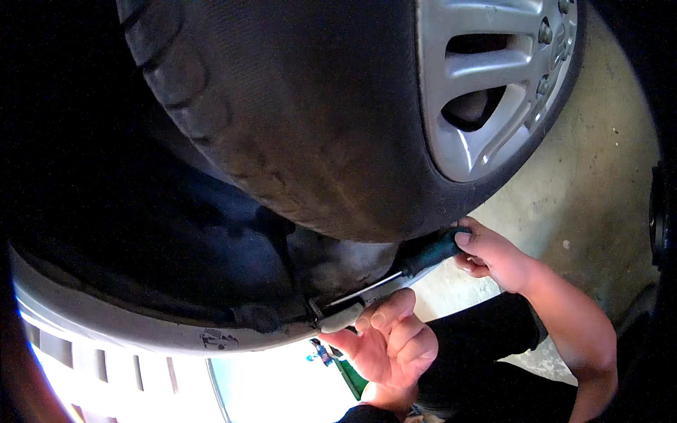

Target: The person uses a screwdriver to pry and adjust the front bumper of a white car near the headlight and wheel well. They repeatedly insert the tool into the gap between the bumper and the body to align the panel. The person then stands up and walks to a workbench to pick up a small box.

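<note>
Two hands at work under the wheel arch; left hand point(390, 345) presses curled fingers against the grey plastic trim edge point(338, 317); long steel-shafted screwdriver with dark green handle point(395, 275) bears on the fastener there; right hand point(490, 254) wraps the handle; advisable: keep shaft square, push firmly; black rubber tyre point(296, 120) sits close above.

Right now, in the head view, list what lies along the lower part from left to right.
Grey bumper edge → left hand at the trim → screwdriver shaft → dark green screwdriver handle → right hand gripping it → concrete floor.
</note>
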Demonstrator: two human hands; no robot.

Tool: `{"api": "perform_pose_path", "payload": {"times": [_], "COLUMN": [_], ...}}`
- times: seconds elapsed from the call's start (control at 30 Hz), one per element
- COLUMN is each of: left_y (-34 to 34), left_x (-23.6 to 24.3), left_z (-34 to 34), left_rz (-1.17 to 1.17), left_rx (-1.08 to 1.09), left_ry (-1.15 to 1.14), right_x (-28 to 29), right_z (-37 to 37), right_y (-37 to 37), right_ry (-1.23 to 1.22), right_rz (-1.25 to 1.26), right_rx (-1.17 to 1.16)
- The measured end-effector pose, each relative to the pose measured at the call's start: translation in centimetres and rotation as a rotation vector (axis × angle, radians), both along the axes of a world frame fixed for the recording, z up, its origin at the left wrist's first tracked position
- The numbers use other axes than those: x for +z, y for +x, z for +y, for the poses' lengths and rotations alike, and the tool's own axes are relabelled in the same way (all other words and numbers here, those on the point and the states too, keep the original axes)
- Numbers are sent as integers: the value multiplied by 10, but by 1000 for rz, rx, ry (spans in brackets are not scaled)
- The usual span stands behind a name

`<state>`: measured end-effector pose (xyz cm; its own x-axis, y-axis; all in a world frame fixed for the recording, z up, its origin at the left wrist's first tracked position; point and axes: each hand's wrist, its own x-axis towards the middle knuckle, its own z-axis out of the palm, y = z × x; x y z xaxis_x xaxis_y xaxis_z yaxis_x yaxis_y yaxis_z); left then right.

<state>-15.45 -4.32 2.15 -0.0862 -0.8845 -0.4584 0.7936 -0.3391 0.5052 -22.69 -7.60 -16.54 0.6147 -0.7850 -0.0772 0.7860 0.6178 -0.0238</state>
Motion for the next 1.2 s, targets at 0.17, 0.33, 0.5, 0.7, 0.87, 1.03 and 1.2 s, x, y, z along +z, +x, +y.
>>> {"api": "perform_pose_path", "payload": {"times": [0.17, 0.33, 0.5, 0.7, 0.87, 1.03, 1.2], "left_y": [2, 9, 13, 9, 6, 9, 9], "left_x": [3, -2, -3, -1, 1, 1, 0], "left_z": [-2, -1, -2, -1, 0, 0, 0], "left_rz": [-50, -23, -13, -14, -9, -10, -5], "left_rx": [-4, -23, -34, -10, 4, -13, -20], "left_ry": [44, 40, 52, 50, 59, 70, 72], "right_x": [-5, 4, -1, -8, -6, 0, 3], "right_z": [-1, -3, -1, 2, 7, 4, 2], "right_y": [12, 9, 10, 14, 11, 5, 2], "right_ry": [-66, -23, 41, -76, 28, -107, -174], "right_rz": [43, 148, -58, 207, -56, 128, 243], "right_rx": [-31, 13, -10, 101, -22, -55, -55]}}
